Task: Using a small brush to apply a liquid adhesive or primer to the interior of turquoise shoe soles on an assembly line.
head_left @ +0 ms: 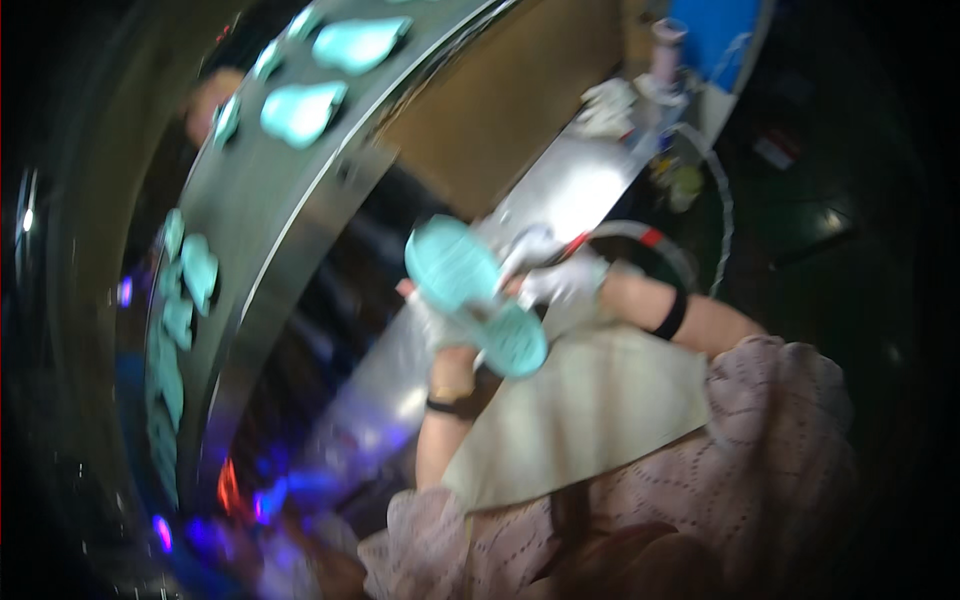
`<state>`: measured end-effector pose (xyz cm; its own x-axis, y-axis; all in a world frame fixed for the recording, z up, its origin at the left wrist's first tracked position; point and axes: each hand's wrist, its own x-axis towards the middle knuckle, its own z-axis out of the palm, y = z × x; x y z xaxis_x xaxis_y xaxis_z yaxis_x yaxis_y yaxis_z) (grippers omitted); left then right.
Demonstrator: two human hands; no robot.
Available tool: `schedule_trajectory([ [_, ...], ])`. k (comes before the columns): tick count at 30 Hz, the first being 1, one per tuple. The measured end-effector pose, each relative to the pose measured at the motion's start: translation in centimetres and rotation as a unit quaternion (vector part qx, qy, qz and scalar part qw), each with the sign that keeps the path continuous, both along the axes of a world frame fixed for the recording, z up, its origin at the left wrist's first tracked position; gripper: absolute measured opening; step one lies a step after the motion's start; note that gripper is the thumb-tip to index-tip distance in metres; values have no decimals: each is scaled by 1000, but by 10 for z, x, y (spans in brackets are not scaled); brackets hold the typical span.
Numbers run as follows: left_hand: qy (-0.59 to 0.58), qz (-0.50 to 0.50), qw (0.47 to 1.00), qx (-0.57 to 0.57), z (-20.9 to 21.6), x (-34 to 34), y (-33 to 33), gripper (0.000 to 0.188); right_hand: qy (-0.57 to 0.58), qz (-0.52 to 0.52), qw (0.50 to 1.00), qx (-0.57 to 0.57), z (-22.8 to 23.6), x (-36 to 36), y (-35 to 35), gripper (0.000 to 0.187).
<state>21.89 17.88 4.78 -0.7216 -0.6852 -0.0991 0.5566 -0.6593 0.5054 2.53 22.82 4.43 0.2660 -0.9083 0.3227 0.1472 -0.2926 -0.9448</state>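
Observation:
A turquoise shoe sole is held up in front of my body, its patterned face showing. My left hand, in a white glove, is closed round its left edge, partly hidden behind it. On the other side my right hand, also gloved in white, has its fingers bent at the sole's right edge. A blurred greyish shape lies by those fingertips, and I cannot make out what they grip. Past this hand curves a pale hose with red bands.
A curved conveyor belt on the left carries several turquoise soles. A brown cardboard panel stands beyond my hands, beside a shiny metal worktop. White crumpled gloves or cloth lie near a pink spool. Purple light glows at lower left.

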Motion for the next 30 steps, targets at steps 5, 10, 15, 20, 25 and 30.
schedule_trajectory([
  [5,-137,26,990,30,3,-20,30,93,-32,-108,991,69,11,-3,19,11],
  [10,-87,92,991,33,-6,-19,20,86,-96,-53,973,202,20,0,23,11],
  [15,9,136,990,38,1,-26,10,98,-52,-60,993,90,22,17,21,13],
  [20,161,128,974,91,7,-22,-3,99,-104,-5,985,137,36,16,20,13],
  [25,102,150,983,36,10,-18,-20,98,-21,-91,992,81,37,19,13,9],
  [30,156,3,986,-59,12,-4,-35,94,15,24,982,184,37,12,6,11],
])
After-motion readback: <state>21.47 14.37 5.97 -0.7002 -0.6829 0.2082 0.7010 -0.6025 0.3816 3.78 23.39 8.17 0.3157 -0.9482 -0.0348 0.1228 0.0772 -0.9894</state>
